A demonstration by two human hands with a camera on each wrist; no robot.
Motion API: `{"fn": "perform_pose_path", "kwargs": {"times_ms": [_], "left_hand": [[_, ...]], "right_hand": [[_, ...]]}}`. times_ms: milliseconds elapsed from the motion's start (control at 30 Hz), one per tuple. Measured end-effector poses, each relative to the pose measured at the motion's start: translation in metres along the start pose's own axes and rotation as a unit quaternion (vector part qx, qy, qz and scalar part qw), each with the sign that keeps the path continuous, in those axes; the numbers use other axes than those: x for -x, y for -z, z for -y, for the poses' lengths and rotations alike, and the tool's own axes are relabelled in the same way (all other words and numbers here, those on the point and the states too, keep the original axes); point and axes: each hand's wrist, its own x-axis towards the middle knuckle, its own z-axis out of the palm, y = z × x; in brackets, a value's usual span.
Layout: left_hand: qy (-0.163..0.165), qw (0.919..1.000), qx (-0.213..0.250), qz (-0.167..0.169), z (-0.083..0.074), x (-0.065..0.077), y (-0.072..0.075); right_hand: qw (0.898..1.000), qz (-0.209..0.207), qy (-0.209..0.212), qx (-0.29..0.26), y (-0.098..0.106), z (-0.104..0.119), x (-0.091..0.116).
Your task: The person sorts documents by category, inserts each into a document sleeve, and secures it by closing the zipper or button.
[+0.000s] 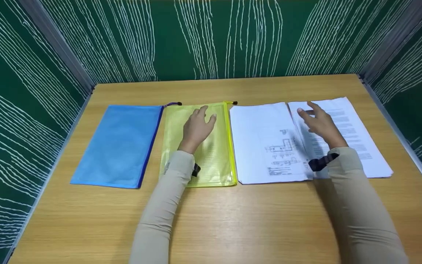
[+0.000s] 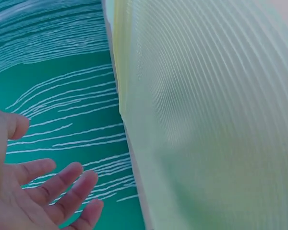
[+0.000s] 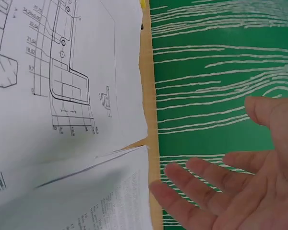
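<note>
My left hand (image 1: pixel 198 128) hovers above a yellow mesh zip pouch (image 1: pixel 214 157), its fingers loosely spread and holding nothing. In the left wrist view the left hand (image 2: pixel 53 196) shows relaxed fingers apart from the pouch (image 2: pixel 221 115). Over the right-hand stack of printed sheets (image 1: pixel 365 146) hangs my right hand (image 1: pixel 321 124), thumb and fingers apart with nothing between them. A second stack (image 1: pixel 255 146), its top sheet bearing a technical drawing, lies beside it. The right wrist view has the right hand (image 3: pixel 230 187) beyond the edges of the papers (image 3: pixel 105 129).
A blue zip pouch (image 1: pixel 119 146) with a dark blue zip edge lies left of the yellow one. All rest on a wooden table (image 1: pixel 240 220). Green panels (image 1: pixel 167 40) with white wavy lines stand behind and at both sides.
</note>
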Motion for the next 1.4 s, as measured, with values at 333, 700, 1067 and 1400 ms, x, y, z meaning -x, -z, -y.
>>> {"fn": "perform_pose_path", "kwargs": {"times_ms": [333, 700, 1067, 1400], "left_hand": [[0.045, 0.9926, 0.079, 0.08, -0.009, -0.002, -0.017], [0.039, 0.983, 0.099, 0.149, -0.011, 0.0, -0.036], [0.063, 0.9778, 0.091, 0.178, -0.012, 0.0, -0.043], [0.07, 0.9821, 0.055, 0.166, -0.014, -0.004, -0.048]], "right_hand": [[0.993, 0.06, -0.085, -0.063, 0.006, -0.011, -0.015], [0.991, 0.079, -0.099, -0.031, -0.001, -0.018, -0.027], [0.986, 0.11, -0.125, 0.03, -0.015, -0.014, -0.035], [0.981, 0.116, -0.112, 0.103, -0.027, -0.007, -0.036]]}}
